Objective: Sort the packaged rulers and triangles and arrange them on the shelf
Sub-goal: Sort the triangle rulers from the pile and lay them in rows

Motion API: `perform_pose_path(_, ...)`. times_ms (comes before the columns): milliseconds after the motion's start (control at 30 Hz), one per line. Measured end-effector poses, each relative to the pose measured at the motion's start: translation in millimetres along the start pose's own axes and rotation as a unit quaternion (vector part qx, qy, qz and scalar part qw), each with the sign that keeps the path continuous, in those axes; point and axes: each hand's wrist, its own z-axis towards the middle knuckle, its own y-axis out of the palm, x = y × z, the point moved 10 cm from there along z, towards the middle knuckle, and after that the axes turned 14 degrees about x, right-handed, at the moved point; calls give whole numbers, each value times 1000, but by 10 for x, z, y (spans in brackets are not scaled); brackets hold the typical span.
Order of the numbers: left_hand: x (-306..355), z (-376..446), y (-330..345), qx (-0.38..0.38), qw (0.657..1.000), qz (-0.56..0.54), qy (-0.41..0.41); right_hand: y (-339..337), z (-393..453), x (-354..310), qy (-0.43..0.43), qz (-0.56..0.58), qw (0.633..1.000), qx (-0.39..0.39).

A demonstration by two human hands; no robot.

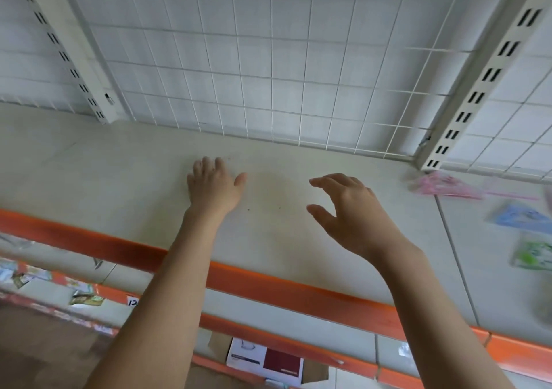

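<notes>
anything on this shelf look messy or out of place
Yes: at the right end of the cream shelf, the pink packaged triangle, blue packet and green packet lie scattered at different angles, not lined up. Both hands are empty.

Both bare arms reach forward; left grip (212, 186) lies flat, palm down, right grip (348, 206) hovers, fingers loosely spread, holding nothing.
</notes>
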Motion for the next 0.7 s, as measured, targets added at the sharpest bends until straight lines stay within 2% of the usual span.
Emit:
perform_pose_path(67, -159, 25, 129, -27, 999, 22, -25, 27, 41, -11, 1, 4, 1000, 1)
perform_pose_path(133, -149, -9, 197, -37, 999, 21, -15, 51, 82, -18, 4, 4, 1000, 2)
perform_pose_path(433, 530, -658, 101, -36, 990, 15, 132, 122, 169, 22, 12, 0, 1000, -6)
perform_pose_path(533, 649, -649, -42, 2, 986, -2, 169, 149, 166, 55, 17, -3, 1000, -13)
perform_pose_path(600, 608, -525, -131, 6, 988, -32, 154, 155, 152, 83, 21, -6, 1000, -16)
perform_pose_path(700, 457, -306, -88, -69, 989, -91, 90, 155, 127, 113, 24, -11, 1000, -17)
